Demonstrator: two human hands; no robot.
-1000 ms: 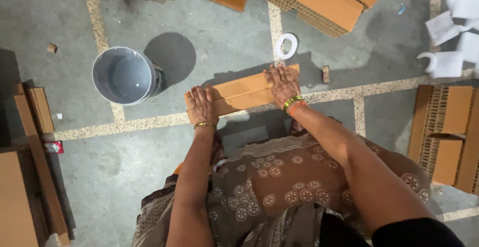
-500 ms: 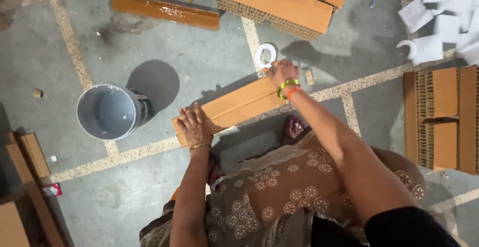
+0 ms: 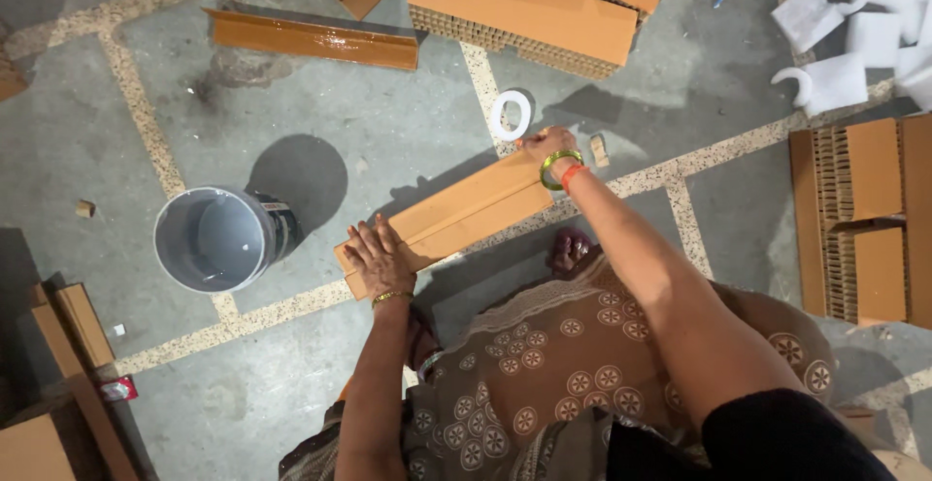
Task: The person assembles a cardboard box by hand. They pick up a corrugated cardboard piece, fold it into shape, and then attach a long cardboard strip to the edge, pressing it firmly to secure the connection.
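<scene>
Pressing down on the long folded cardboard strip (image 3: 456,217) on the grey floor (image 3: 388,132), I kept my left hand (image 3: 379,258) flat and open on its near end. My right hand (image 3: 546,141) had slid from the strip's top to its far end, fingers curled at the corner; I could not tell whether they gripped it. Strip had swung to a steeper angle. Grey bucket (image 3: 216,238) stood left; white tape ring (image 3: 510,114) lay just beyond my right hand.
</scene>
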